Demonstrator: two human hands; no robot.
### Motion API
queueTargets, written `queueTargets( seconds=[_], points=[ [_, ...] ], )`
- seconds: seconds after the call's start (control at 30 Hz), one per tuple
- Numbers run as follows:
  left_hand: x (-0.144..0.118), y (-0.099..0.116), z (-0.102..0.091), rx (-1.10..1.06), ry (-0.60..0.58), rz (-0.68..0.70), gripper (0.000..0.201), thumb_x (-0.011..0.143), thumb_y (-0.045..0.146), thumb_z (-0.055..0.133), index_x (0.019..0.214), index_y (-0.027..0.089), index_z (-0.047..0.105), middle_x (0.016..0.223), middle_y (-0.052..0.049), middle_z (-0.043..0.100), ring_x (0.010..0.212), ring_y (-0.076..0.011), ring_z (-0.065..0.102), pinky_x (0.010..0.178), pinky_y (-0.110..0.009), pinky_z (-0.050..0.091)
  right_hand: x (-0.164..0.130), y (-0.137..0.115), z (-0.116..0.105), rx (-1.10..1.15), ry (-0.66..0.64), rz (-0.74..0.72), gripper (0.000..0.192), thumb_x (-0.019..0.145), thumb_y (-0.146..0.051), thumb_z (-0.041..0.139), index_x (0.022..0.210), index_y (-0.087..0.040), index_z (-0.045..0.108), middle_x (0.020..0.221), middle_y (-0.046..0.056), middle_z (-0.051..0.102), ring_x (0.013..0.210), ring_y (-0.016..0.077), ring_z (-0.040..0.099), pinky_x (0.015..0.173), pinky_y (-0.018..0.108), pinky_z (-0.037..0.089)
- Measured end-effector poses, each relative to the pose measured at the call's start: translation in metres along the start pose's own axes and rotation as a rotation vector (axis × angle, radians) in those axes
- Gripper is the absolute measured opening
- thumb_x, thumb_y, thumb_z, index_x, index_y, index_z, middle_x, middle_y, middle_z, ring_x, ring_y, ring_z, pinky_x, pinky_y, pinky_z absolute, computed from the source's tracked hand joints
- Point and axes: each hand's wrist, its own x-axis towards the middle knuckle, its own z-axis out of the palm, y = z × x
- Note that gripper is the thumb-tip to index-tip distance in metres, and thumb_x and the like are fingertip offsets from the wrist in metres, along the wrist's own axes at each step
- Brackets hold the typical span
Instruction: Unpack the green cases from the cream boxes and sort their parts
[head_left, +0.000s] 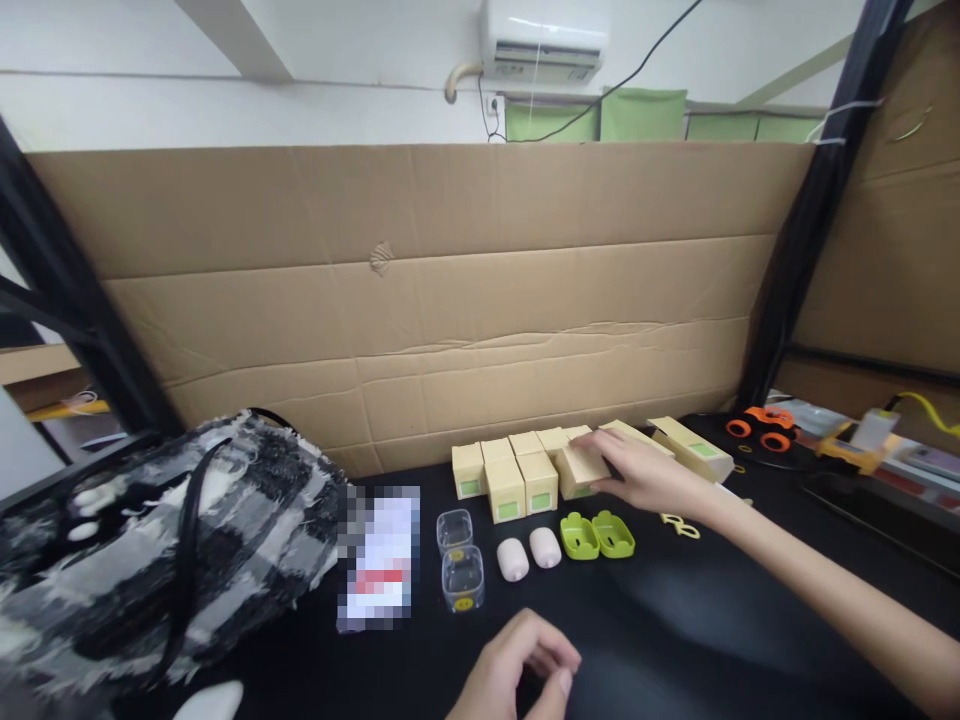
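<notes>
My right hand (636,470) reaches in from the right, with thumb and fingers on a small cream cardboard box (577,468) in the front row. Several similar boxes (506,492), some with green labels, stand behind and left of it. In front lie a green silicone earbud case cover (598,538) spread in two halves, two pale pink rounded cases (529,553) and two clear plastic shells (459,560) with yellow stickers. Nearest the camera, my left hand (517,668) is loosely curled, with a gap between thumb and fingers and nothing visible in it.
A shaggy black-and-grey bag (247,540) fills the left side, beside a blurred white packet (382,560). Longer boxes (690,448), yellow rings (681,526) and an orange toy car (763,428) lie right. Cardboard (450,300) walls the back of the black table.
</notes>
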Motion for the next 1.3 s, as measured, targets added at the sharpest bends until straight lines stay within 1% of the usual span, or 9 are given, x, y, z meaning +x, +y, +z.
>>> queueTargets(
  seconds=[0.1,0.2,0.33,0.43,0.57,0.73,0.87,1.07,1.3],
  points=[
    [-0.001,0.014,-0.015,0.245,0.139,0.237,0.02,0.079,0.011,0.054,0.095,0.02,0.062,0.095,-0.006,0.066,0.092,-0.02,0.062,0.086,-0.03,0.048,-0.018,-0.021,-0.017,0.025,0.053,-0.027,0.049,0.087,-0.015,0.047,0.135,-0.019,0.035,0.124,0.016,0.051,0.115,0.029,0.047,0.092,0.047,0.043],
    [-0.002,0.014,-0.017,0.449,0.282,0.411,0.036,0.077,0.016,0.062,0.112,0.022,0.056,0.114,-0.011,0.063,0.111,-0.0282,0.056,0.097,-0.043,0.043,-0.039,-0.056,-0.019,0.181,0.028,-0.079,0.048,0.085,-0.013,0.052,0.129,-0.025,0.04,0.123,0.011,0.052,0.115,0.0255,0.049,0.093,0.042,0.044],
    [-0.005,0.008,-0.012,0.521,0.198,0.483,0.083,0.071,0.025,0.073,0.14,0.021,0.028,0.133,-0.017,0.052,0.12,-0.0329,0.052,0.099,-0.045,0.044,-0.056,-0.095,0.002,0.35,-0.06,-0.201,0.049,0.08,-0.016,0.064,0.123,-0.025,0.044,0.114,0.007,0.058,0.108,0.0225,0.054,0.091,0.037,0.047],
    [-0.006,0.008,-0.014,0.502,0.113,0.436,0.077,0.076,0.017,0.067,0.141,0.025,0.026,0.13,-0.013,0.056,0.116,-0.0277,0.056,0.096,-0.037,0.048,-0.059,-0.103,0.021,0.262,0.111,-0.293,0.041,0.085,-0.021,0.06,0.122,-0.022,0.043,0.106,0.009,0.06,0.099,0.0232,0.057,0.086,0.039,0.049],
    [-0.003,0.01,-0.021,0.466,0.174,0.295,0.07,0.07,0.013,0.066,0.132,0.024,0.036,0.122,-0.01,0.058,0.111,-0.0263,0.058,0.093,-0.037,0.049,-0.063,-0.102,0.03,0.243,0.397,-0.333,0.024,0.087,-0.036,0.058,0.104,-0.023,0.047,0.086,0.004,0.059,0.081,0.0198,0.06,0.072,0.035,0.053],
    [0.0,0.007,-0.024,0.501,0.205,0.354,0.06,0.064,0.003,0.061,0.114,0.026,0.039,0.108,-0.006,0.059,0.097,-0.0224,0.063,0.08,-0.033,0.054,-0.07,-0.105,0.022,0.44,0.239,-0.353,0.012,0.097,-0.03,0.038,0.1,-0.023,0.047,0.094,0.006,0.062,0.08,0.0141,0.063,0.064,0.022,0.052],
    [0.0,0.006,-0.023,0.533,0.155,0.571,0.051,0.076,0.006,0.06,0.113,0.027,0.03,0.124,-0.011,0.055,0.116,-0.0223,0.056,0.092,-0.035,0.049,-0.066,-0.105,0.027,0.228,0.132,-0.411,0.017,0.096,-0.021,0.04,0.11,-0.021,0.05,0.105,0.007,0.066,0.081,0.0147,0.067,0.06,0.023,0.05],
    [-0.002,0.009,-0.013,0.658,0.059,0.674,0.048,0.071,0.002,0.058,0.106,0.024,0.035,0.124,-0.016,0.058,0.121,-0.0274,0.053,0.1,-0.042,0.044,-0.062,-0.102,0.046,0.026,0.241,-0.26,0.019,0.093,-0.023,0.043,0.091,-0.018,0.062,0.074,0.004,0.062,0.055,0.0151,0.058,0.048,0.027,0.044],
    [-0.003,0.004,-0.011,0.413,0.248,0.496,0.055,0.071,0.005,0.06,0.112,0.026,0.03,0.125,-0.014,0.057,0.111,-0.0232,0.06,0.09,-0.034,0.05,-0.063,-0.094,0.034,0.756,0.303,0.061,0.008,0.087,-0.024,0.052,0.081,-0.022,0.056,0.111,0.009,0.059,0.106,0.0232,0.057,0.088,0.04,0.046]
  ],
)
